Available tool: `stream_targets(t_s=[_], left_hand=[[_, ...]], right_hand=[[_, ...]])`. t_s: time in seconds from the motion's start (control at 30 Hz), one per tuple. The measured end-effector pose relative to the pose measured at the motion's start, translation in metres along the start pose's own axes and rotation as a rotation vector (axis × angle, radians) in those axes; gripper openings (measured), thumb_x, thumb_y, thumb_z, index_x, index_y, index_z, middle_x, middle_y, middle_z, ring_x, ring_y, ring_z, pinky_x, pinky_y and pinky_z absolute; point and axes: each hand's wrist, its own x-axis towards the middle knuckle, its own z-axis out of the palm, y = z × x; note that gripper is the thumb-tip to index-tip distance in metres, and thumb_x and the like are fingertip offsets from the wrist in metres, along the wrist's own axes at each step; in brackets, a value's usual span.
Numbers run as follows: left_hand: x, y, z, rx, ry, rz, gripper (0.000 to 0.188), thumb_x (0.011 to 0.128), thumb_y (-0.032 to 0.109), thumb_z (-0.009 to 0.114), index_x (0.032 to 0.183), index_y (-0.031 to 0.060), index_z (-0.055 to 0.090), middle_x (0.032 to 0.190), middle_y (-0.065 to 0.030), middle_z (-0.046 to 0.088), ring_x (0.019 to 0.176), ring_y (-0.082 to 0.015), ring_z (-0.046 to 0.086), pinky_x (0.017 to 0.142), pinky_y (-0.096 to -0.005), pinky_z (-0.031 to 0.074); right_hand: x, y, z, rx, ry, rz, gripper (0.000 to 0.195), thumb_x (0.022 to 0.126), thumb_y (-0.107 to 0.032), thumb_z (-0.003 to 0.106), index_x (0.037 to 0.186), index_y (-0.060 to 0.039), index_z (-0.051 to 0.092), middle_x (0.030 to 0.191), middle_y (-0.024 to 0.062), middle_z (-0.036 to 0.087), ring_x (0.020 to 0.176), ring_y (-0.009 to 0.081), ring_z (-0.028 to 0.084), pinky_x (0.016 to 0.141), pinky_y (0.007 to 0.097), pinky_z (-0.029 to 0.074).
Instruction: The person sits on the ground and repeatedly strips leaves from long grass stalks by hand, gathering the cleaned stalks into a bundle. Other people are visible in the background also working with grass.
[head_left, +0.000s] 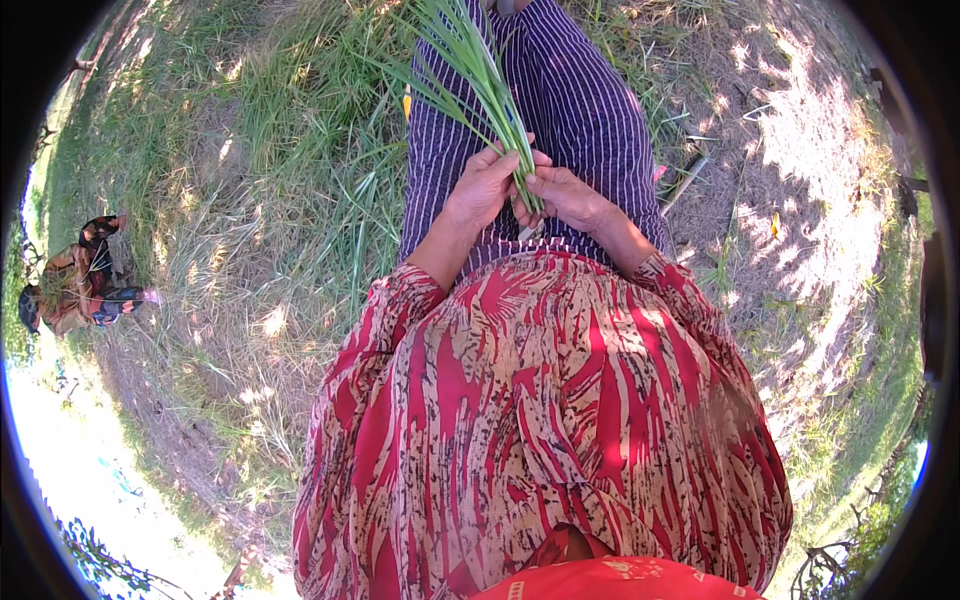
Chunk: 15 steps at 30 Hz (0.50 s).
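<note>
A bundle of long green grass blades (480, 71) slants across my lap, its leafy tips fanning out towards the top of the view. My left hand (486, 178) grips the stalks from the left, thumb on top and fingers wrapped behind. Close to the cut ends, my right hand (568, 193) pinches the same stalks between thumb and fingers. The lower stalk ends poke out just between both hands. Beneath lie my legs in dark striped trousers (600, 112). Some fingertips are hidden behind the bundle.
Long cut grass (330, 172) covers the ground to my left. A stick (684, 184) lies by my right thigh, on dry, sun-flecked ground (810, 225). Far left, another person (82, 277) sits on the grass, holding some blades.
</note>
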Motion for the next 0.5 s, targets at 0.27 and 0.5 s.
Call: stream_targets(t_s=[0.27,0.5], left_hand=[[0.0,-0.004,-0.006,-0.003,0.054,0.013,0.016,0.092,0.012,0.05,0.103,0.0016,0.054,0.086,-0.0095,0.061,0.087,-0.0225,0.062,0.076,-0.0357,0.054],[0.002,-0.005,-0.006,0.051,0.096,0.073,0.01,0.09,0.013,0.054,0.092,0.0032,0.056,0.075,-0.0044,0.059,0.068,-0.0162,0.059,0.062,-0.0285,0.05]], right_hand=[[0.002,0.0,0.002,-0.104,-0.023,0.047,0.032,0.095,-0.031,0.045,0.105,-0.0014,0.052,0.082,0.0098,0.062,0.072,0.0181,0.062,0.065,0.0324,0.053],[0.0,0.003,0.003,-0.707,0.312,-0.081,0.025,0.09,-0.023,0.054,0.092,0.0013,0.059,0.07,0.0045,0.06,0.063,0.0108,0.057,0.057,0.0243,0.048]])
